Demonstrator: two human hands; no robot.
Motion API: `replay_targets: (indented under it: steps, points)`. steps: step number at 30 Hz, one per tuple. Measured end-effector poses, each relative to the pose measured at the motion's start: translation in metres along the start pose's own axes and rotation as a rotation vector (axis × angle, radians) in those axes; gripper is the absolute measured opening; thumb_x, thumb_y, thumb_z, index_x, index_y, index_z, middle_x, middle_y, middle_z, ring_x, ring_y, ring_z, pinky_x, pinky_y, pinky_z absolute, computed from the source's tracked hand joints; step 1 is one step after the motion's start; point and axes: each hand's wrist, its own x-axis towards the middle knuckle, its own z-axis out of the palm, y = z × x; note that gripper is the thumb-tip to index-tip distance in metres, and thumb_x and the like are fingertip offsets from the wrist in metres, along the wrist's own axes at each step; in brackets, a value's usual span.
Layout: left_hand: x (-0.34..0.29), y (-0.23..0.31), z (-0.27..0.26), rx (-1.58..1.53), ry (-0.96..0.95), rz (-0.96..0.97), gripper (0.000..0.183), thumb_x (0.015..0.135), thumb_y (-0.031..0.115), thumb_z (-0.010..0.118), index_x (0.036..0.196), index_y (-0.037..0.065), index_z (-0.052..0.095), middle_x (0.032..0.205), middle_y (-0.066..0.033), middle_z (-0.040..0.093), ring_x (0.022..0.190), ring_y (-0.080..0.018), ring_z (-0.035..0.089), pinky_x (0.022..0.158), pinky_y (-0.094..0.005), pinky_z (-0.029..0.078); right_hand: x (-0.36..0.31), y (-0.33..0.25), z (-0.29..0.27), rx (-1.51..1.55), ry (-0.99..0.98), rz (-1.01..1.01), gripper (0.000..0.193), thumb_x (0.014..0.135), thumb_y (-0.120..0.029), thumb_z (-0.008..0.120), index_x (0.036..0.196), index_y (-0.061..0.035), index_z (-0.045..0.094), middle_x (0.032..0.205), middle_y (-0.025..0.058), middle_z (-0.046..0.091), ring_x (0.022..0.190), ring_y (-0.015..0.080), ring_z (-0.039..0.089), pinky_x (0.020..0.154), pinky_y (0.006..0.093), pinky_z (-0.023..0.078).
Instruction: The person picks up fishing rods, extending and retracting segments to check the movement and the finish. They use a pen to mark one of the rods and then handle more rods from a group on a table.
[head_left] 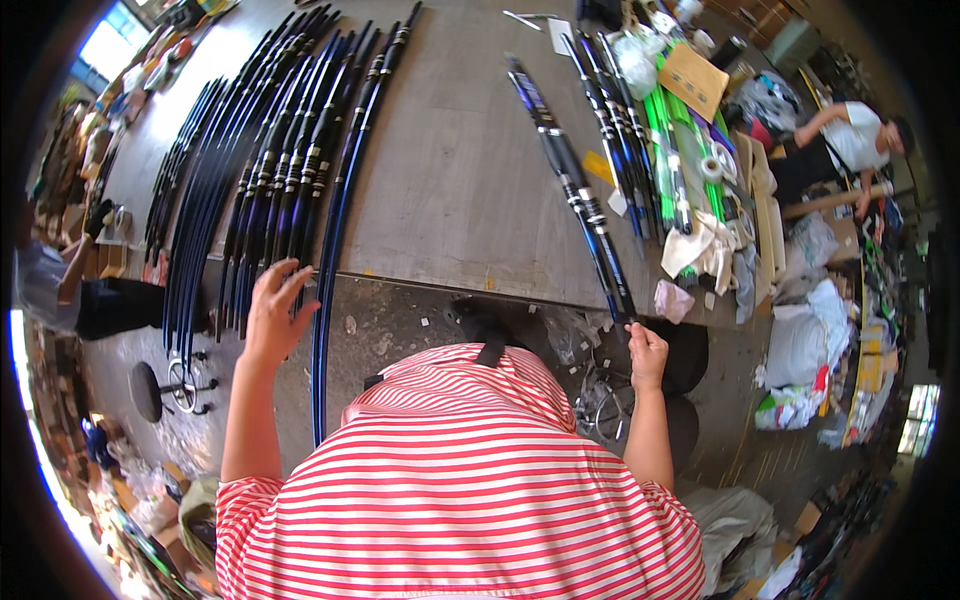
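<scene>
My right hand point(648, 355) is closed on the lower end of dark fishing rods point(583, 195), apparently two side by side. They slant up and left across the grey table, with blue and purple markings and silver fittings. My left hand point(274, 315) is open, fingers spread, holding nothing. Just beyond it a row of dark rods point(285, 165) lies close together, their lower ends sticking out past the near table edge. Nearest on its right, long blue-black rods point(345, 180) hang farther over the edge toward my body. Whether my left fingertips touch any rod, I cannot tell.
Another group of rods point(622, 140) lies on the table point(450, 150) at right, beside bright green wrapped rods point(660, 125), tape rolls, cloth and a brown envelope point(693, 80). A wheeled stool point(147, 390) stands lower left. One person point(845, 140) is at far right, another point(50, 285) at far left.
</scene>
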Motion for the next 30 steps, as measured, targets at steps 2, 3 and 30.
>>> replay_targets:
  steps: [2,3,30]
  points:
    - [-0.024,-0.006,0.013,-0.020,-0.024,-0.104,0.043,0.066,0.012,0.070,0.106,0.008,0.058,0.112,-0.0134,0.051,0.106,-0.0311,0.047,0.090,-0.0387,0.038,0.017,0.004,0.000,-0.004,0.057,-0.012,0.026,0.084,-0.021,0.059,0.081,0.0048,0.064,0.053,-0.0044,0.044,0.047,0.0028,0.035,0.043,0.0194,0.025]
    - [-0.036,-0.011,0.020,-0.073,-0.017,-0.139,0.041,0.065,0.013,0.070,0.104,0.007,0.058,0.110,-0.0133,0.052,0.104,-0.0312,0.048,0.089,-0.0384,0.039,0.027,0.013,-0.002,-0.045,0.075,-0.089,0.026,0.084,-0.021,0.058,0.078,0.0041,0.064,0.053,-0.0036,0.044,0.046,0.0036,0.035,0.043,0.0197,0.025]
    - [-0.229,0.046,0.133,-0.162,0.063,-1.187,0.026,0.079,0.029,0.059,0.076,0.003,0.055,0.069,-0.0155,0.057,0.069,-0.0338,0.056,0.058,-0.0402,0.043,0.104,-0.132,0.302,-0.298,-0.715,-0.535,0.022,0.082,-0.013,0.058,0.097,0.0031,0.061,0.078,0.0089,0.064,0.071,0.0129,0.062,0.064,0.0244,0.048]
